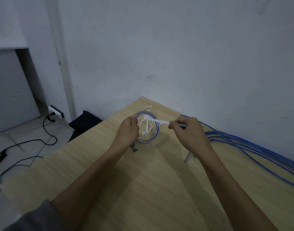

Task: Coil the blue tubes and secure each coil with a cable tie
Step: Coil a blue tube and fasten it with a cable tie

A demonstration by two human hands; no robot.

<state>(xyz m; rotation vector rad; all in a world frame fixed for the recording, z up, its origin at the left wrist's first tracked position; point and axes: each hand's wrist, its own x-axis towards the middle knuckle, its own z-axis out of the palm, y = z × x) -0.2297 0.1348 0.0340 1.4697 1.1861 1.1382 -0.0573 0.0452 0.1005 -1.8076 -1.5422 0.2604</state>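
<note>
A small coil of blue tube (pixel 155 134) is held above the wooden table (pixel 143 180), near its far corner. My left hand (pixel 128 130) grips the coil's left side. My right hand (pixel 187 129) pinches the tail of a white cable tie (pixel 159 121) that runs leftward to the coil's top. More white cable ties (pixel 147 129) show through and behind the ring; I cannot tell whether they lie on the table. Several loose blue tubes (pixel 243 144) lie along the wall at the right.
A white wall stands right behind the table's far edge. Left of the table, on the tiled floor, are a black bag (pixel 84 124), a power strip (pixel 55 111) and black cables (pixel 48 139). A tube end (pixel 188 156) lies under my right forearm.
</note>
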